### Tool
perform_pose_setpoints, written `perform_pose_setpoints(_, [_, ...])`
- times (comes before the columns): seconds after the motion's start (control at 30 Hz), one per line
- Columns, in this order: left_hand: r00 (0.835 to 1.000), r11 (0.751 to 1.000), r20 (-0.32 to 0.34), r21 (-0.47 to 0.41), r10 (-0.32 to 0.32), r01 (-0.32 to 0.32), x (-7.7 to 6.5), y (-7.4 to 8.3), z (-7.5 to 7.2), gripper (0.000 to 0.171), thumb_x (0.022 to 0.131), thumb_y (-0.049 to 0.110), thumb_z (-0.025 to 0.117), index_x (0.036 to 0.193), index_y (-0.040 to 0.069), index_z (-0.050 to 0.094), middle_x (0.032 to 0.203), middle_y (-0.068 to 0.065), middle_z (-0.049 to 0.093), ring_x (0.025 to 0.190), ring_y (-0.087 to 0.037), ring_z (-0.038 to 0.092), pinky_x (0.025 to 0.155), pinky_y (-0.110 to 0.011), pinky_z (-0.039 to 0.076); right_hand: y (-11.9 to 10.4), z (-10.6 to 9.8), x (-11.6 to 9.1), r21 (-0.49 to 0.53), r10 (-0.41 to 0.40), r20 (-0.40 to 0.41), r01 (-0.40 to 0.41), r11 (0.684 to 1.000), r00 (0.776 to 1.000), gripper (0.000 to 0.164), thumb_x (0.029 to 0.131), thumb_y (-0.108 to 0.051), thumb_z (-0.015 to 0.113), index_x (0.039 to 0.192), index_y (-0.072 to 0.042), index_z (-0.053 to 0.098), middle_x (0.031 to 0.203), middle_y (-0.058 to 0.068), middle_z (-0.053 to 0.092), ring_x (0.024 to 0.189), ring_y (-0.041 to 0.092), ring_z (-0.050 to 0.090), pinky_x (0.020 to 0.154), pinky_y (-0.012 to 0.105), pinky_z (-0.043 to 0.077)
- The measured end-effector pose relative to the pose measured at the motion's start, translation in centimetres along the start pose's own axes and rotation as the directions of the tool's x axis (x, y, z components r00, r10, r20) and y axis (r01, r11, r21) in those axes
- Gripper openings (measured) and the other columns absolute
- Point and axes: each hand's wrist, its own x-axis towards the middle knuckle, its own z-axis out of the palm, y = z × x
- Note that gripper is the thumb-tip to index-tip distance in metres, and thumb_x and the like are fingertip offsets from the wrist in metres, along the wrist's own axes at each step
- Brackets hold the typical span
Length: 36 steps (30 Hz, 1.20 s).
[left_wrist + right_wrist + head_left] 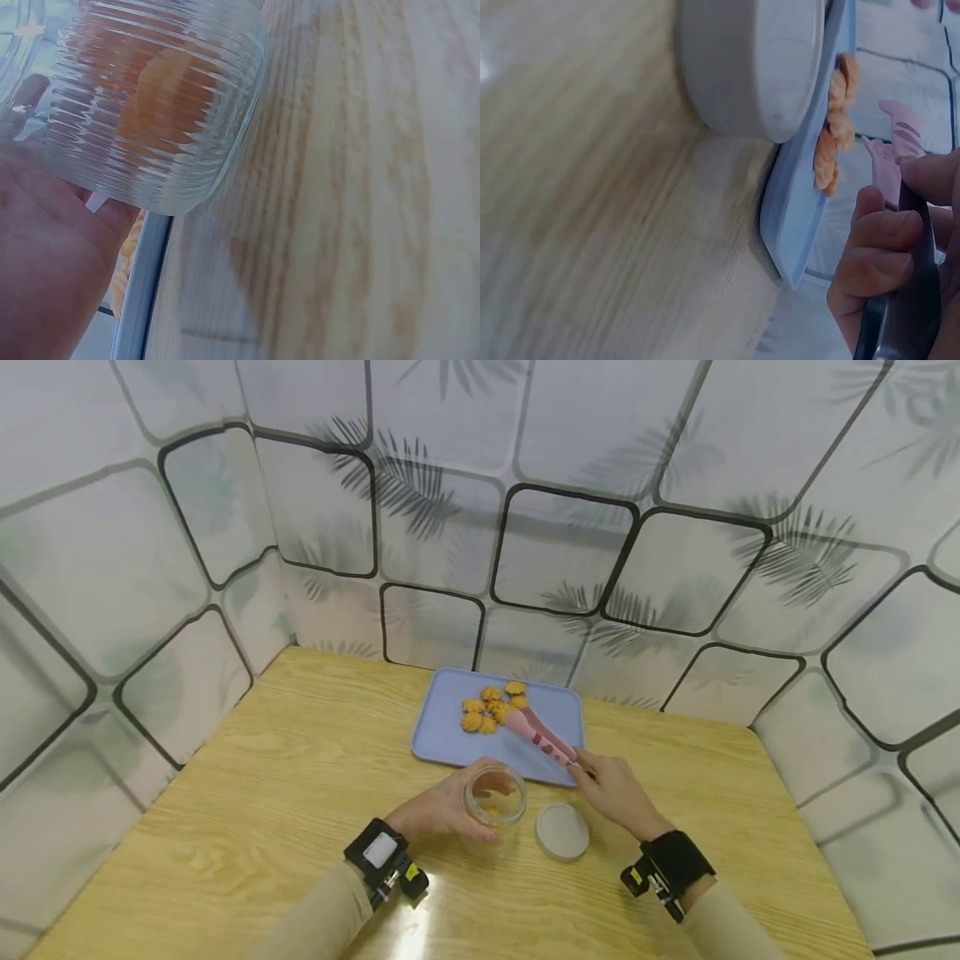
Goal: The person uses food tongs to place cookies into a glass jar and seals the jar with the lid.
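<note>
My left hand [453,802] grips a ribbed glass jar [161,105], its thumb and fingers wrapped round the side. The jar's mouth is uncovered, and an orange-brown cookie [169,94] shows inside through the glass. My right hand [611,789] holds pink tongs [542,737] by their dark handle [911,285]. The tips of the tongs reach over the blue tray [442,739] beside a cluster of golden cookies [491,706]; in the right wrist view the two arms of the tongs stand apart with nothing between them.
A round pale lid [562,832] lies on the wooden table [300,760] between the jar and my right wrist. Behind the tray, a patterned curtain [435,627] closes off the table's back and sides.
</note>
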Motion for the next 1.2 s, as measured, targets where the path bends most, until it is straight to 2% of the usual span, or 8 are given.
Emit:
perform_pose_setpoints(0.17, [1.000,1.000,0.009,0.014,0.001,-0.001,0.0,0.0,0.0,0.081,0.075,0.005,0.088,0.143,0.015,0.045,0.142,-0.015,0.054,0.134,-0.024,0.051,0.113,-0.049,0.042,0.4,0.6,1.8,-0.020,0.066,0.014,-0.065,0.998,0.998,0.038,0.103,-0.018,0.059,0.131,0.008,0.063,0.076,0.009,0.060,0.054,0.007,0.034,0.054,0.025,0.032])
perform_pose_setpoints(0.3, [1.000,1.000,0.018,0.019,-0.002,0.001,0.0,0.1,0.0,0.080,0.076,0.005,0.087,0.143,0.015,0.045,0.143,-0.016,0.054,0.135,-0.025,0.050,0.114,-0.051,0.041,0.6,1.0,2.8,-0.045,0.051,0.024,-0.050,0.998,0.998,0.020,0.103,-0.016,0.059,0.110,0.001,0.067,0.064,0.001,0.042,0.053,0.009,0.033,0.052,0.024,0.028])
perform_pose_setpoints(0.4, [1.000,1.000,0.015,0.016,-0.003,0.002,0.0,0.2,-0.2,0.079,0.076,0.004,0.087,0.143,0.015,0.046,0.143,-0.016,0.054,0.135,-0.028,0.049,0.113,-0.052,0.041,0.6,1.2,3.4,-0.041,0.048,0.049,-0.046,0.998,0.998,0.018,0.104,-0.017,0.057,0.108,-0.001,0.066,0.060,-0.004,0.031,0.050,0.008,0.030,0.051,0.023,0.025])
perform_pose_setpoints(0.63, [1.000,1.000,0.018,0.013,0.025,-0.025,0.1,0.0,-0.3,0.078,0.076,0.004,0.087,0.143,0.012,0.046,0.142,-0.018,0.054,0.135,-0.033,0.049,0.114,-0.055,0.039,0.4,1.2,4.1,-0.046,0.069,0.069,-0.066,0.997,0.995,0.019,0.105,-0.017,0.057,0.109,-0.002,0.067,0.059,-0.004,0.033,0.048,0.009,0.032,0.050,0.023,0.025])
perform_pose_setpoints(0.73, [1.000,1.000,0.017,0.003,0.023,-0.023,0.1,-0.1,-0.2,0.078,0.076,0.003,0.087,0.142,0.012,0.045,0.142,-0.020,0.054,0.135,-0.033,0.049,0.114,-0.054,0.039,0.5,1.3,4.3,-0.064,0.075,0.084,-0.069,0.996,0.994,0.026,0.105,-0.019,0.057,0.119,0.000,0.067,0.059,-0.003,0.036,0.048,0.009,0.034,0.050,0.023,0.026])
perform_pose_setpoints(0.87, [1.000,1.000,0.013,-0.001,0.020,-0.020,0.0,-0.2,-0.1,0.079,0.076,0.004,0.087,0.143,0.014,0.045,0.142,-0.019,0.053,0.135,-0.031,0.049,0.114,-0.053,0.040,0.5,1.4,4.2,-0.071,0.087,0.092,-0.080,0.994,0.992,0.041,0.104,-0.021,0.057,0.135,0.005,0.060,0.059,-0.003,0.042,0.048,0.009,0.034,0.049,0.023,0.026])
perform_pose_setpoints(1.1, [1.000,1.000,0.021,0.012,-0.005,0.005,0.0,-0.1,-0.2,0.078,0.076,0.006,0.087,0.142,0.018,0.047,0.142,-0.008,0.055,0.135,-0.022,0.050,0.114,-0.048,0.042,0.5,1.9,3.4,-0.053,0.111,0.059,-0.108,0.993,0.992,0.045,0.103,-0.022,0.059,0.139,0.005,0.059,0.059,-0.003,0.039,0.046,0.008,0.032,0.047,0.022,0.027])
perform_pose_setpoints(1.2, [1.000,1.000,0.020,0.011,0.001,-0.001,-0.1,0.0,-0.3,0.078,0.077,0.006,0.087,0.142,0.018,0.046,0.142,-0.009,0.055,0.135,-0.022,0.050,0.114,-0.049,0.041,0.5,2.0,3.4,-0.028,0.126,0.055,-0.125,0.992,0.990,0.047,0.102,-0.022,0.060,0.140,0.006,0.057,0.061,-0.002,0.041,0.046,0.007,0.034,0.046,0.022,0.028])
